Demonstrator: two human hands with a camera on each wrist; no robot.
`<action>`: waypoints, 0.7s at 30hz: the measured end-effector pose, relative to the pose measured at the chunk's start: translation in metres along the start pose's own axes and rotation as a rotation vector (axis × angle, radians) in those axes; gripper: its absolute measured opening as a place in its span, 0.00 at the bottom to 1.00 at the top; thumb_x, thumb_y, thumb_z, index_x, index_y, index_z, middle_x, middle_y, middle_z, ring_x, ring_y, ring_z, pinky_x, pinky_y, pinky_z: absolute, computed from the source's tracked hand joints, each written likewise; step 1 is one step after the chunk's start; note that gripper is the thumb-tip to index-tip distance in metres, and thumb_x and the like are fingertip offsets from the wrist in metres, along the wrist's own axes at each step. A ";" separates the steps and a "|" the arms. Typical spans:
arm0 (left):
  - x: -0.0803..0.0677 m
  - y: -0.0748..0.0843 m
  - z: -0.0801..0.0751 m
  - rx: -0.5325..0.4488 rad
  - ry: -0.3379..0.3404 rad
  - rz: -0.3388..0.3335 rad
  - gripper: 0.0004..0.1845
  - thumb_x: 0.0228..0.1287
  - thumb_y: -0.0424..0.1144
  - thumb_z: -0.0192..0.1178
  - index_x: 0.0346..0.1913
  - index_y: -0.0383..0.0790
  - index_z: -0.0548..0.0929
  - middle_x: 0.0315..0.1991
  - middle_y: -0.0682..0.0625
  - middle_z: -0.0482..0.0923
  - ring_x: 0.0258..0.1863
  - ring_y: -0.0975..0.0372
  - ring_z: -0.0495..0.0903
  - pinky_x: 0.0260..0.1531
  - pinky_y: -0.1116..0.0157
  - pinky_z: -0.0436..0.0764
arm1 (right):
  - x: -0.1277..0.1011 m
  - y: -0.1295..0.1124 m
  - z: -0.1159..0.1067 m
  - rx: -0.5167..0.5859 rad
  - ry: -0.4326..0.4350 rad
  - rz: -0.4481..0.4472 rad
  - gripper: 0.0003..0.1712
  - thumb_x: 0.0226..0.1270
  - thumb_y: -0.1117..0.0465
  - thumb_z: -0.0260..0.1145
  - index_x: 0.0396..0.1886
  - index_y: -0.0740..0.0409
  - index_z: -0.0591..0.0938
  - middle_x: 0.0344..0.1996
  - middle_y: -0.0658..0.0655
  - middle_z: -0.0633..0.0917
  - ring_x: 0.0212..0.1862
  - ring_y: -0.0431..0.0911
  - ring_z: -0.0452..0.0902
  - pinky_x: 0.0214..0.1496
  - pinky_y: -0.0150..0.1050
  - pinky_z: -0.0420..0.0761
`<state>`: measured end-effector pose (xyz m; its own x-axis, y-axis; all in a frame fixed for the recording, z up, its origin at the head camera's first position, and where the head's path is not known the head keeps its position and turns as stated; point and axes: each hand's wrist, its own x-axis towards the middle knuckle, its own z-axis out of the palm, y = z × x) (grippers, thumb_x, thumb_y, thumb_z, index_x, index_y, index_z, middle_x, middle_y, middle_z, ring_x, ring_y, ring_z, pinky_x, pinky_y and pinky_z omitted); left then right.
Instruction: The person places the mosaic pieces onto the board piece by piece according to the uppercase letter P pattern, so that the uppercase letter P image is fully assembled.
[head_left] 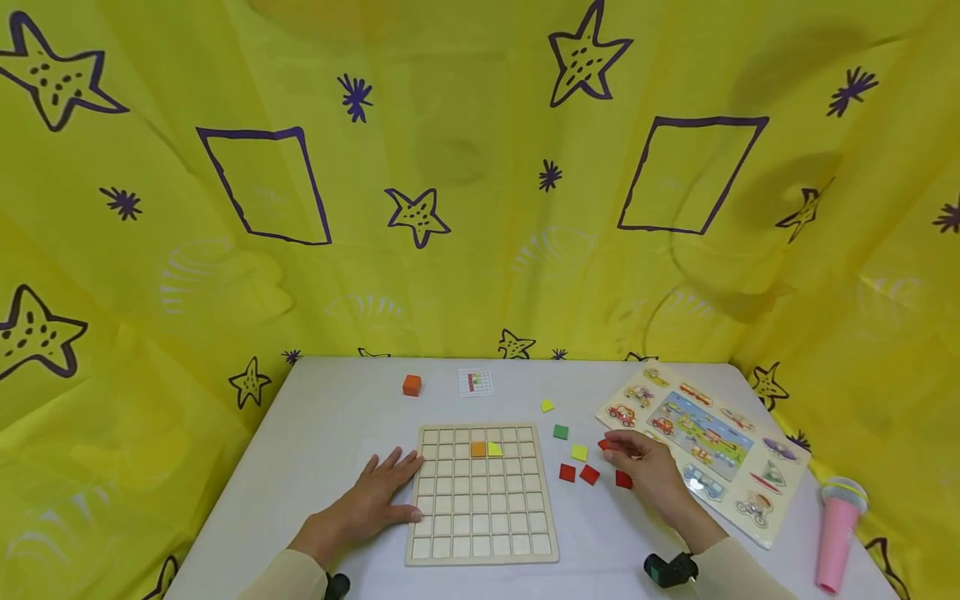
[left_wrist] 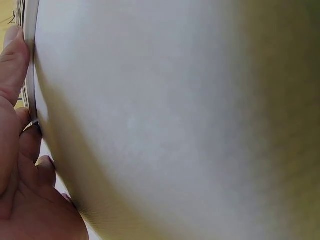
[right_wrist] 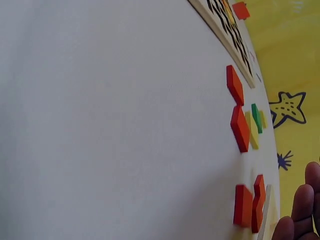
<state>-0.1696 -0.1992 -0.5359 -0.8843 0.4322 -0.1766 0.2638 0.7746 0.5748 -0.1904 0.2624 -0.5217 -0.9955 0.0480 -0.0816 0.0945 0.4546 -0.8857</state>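
White matte tabletop (head_left: pixel 337 425): left grip (head_left: pixel 378 493) flat beside wooden grid board (head_left: pixel 482 550), right grip (head_left: pixel 645 467) pinching red square tile (head_left: pixel 604 445).

White table (head_left: pixel 337 425) bears grid board (head_left: pixel 482 525), vehicle puzzle (head_left: pixel 705 450), loose tiles (head_left: pixel 578 473).

the grid board (head_left: pixel 482 493) looks like pale, matt bare wood. the worktop (head_left: pixel 337 417) is smooth, matt white. the backdrop (head_left: pixel 480 183) is thin yellow cloth, creased. the pink microphone (head_left: pixel 836 533) looks like smooth plastic.
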 end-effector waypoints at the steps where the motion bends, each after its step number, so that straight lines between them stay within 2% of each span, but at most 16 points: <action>1: 0.000 0.000 0.000 0.003 0.001 0.002 0.51 0.63 0.61 0.70 0.83 0.41 0.63 0.84 0.44 0.58 0.86 0.42 0.46 0.82 0.35 0.39 | -0.001 0.003 -0.004 -0.014 0.006 -0.002 0.21 0.74 0.63 0.70 0.64 0.63 0.83 0.52 0.62 0.87 0.47 0.43 0.78 0.41 0.29 0.83; 9: -0.001 0.001 -0.001 0.006 0.002 0.003 0.51 0.63 0.61 0.70 0.82 0.41 0.63 0.84 0.44 0.58 0.86 0.42 0.46 0.82 0.35 0.39 | -0.013 0.029 -0.024 -0.100 0.005 -0.037 0.21 0.70 0.64 0.74 0.60 0.63 0.85 0.49 0.60 0.88 0.42 0.36 0.77 0.39 0.29 0.81; 15: -0.001 0.000 -0.001 0.006 0.002 -0.001 0.51 0.63 0.61 0.70 0.83 0.41 0.63 0.84 0.44 0.58 0.86 0.42 0.47 0.82 0.35 0.39 | -0.017 0.040 -0.023 -0.169 -0.015 -0.054 0.22 0.66 0.62 0.77 0.59 0.59 0.87 0.51 0.57 0.89 0.43 0.37 0.74 0.44 0.29 0.77; 21: 0.000 0.000 -0.001 0.005 0.000 -0.010 0.51 0.63 0.61 0.70 0.83 0.42 0.63 0.84 0.45 0.58 0.86 0.43 0.47 0.83 0.36 0.39 | -0.020 0.038 -0.019 -0.248 -0.019 -0.075 0.20 0.66 0.61 0.77 0.57 0.57 0.88 0.53 0.55 0.89 0.49 0.41 0.76 0.50 0.31 0.78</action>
<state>-0.1696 -0.1994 -0.5354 -0.8870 0.4243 -0.1823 0.2570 0.7814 0.5687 -0.1670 0.2958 -0.5447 -0.9995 -0.0098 -0.0306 0.0165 0.6605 -0.7506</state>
